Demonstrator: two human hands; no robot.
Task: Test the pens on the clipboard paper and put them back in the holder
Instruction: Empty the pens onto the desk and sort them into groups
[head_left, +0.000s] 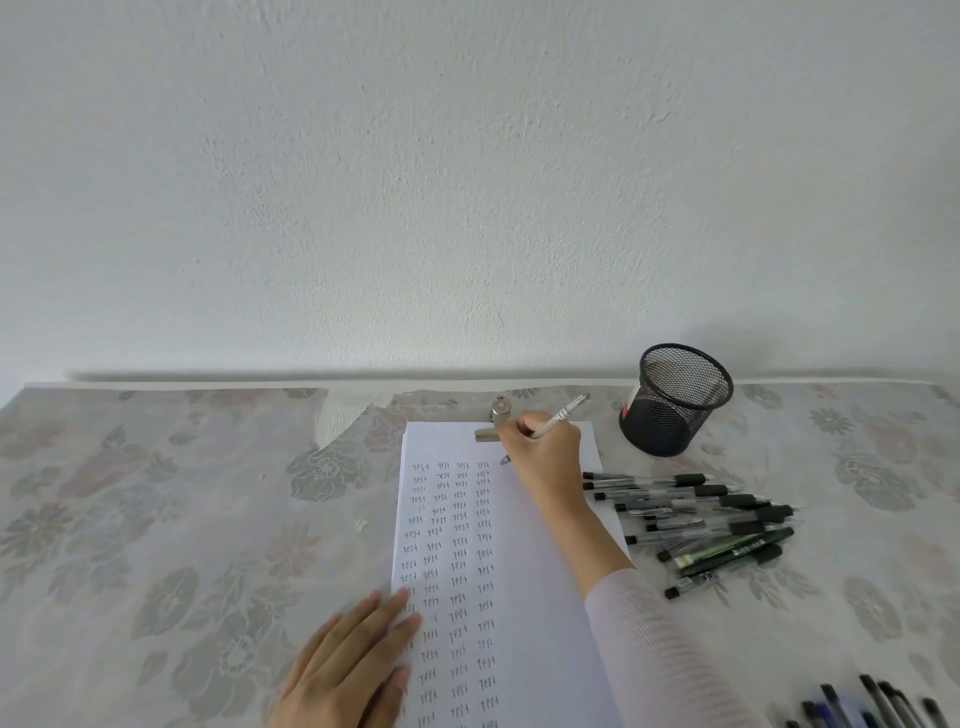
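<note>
Pens wait in a loose heap (717, 514) right of the white clipboard paper (519, 597), so while the right hand (545, 457) grips a clear pen (563, 414), the left hand (358, 660), fingers flat, should steady it.

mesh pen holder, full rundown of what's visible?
The pen holder is a black wire-mesh cup, round, with a solid rim and an open top. It stands on the floral tablecloth near the wall, tilted in this wide-angle view, beyond the loose pens and to the right of the clipboard's clip. Through the mesh it looks empty of pens; a red and white item shows at its left side. Neither hand touches it.
</note>
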